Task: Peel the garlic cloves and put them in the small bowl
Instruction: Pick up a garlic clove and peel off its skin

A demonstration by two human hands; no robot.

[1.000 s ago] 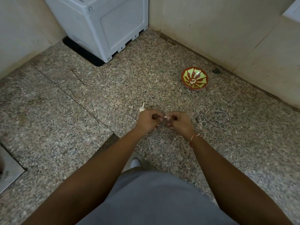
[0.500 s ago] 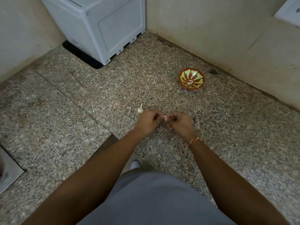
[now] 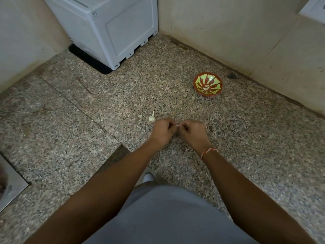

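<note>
My left hand (image 3: pixel 162 129) and my right hand (image 3: pixel 191 130) meet fingertip to fingertip over the speckled stone counter, both pinching a small garlic clove (image 3: pixel 177 125) that shows only as a pale sliver between them. A white garlic bulb (image 3: pixel 152 118) with a pointed stem lies on the counter just left of my left hand. The small red and green patterned bowl (image 3: pixel 198 85) stands farther back on the right, with a few pale cloves (image 3: pixel 206 88) at its bottom.
A white box-like appliance (image 3: pixel 112 27) fills the back left corner. Beige walls (image 3: pixel 228 32) close the counter behind and to the right. A steel sink edge (image 3: pixel 10 184) shows at the lower left. A small dark chip (image 3: pixel 232 76) lies by the wall behind the bowl.
The view has shifted slightly, so the garlic bulb beside my left hand is more exposed. Both hands stay together, working the clove between their fingertips.
</note>
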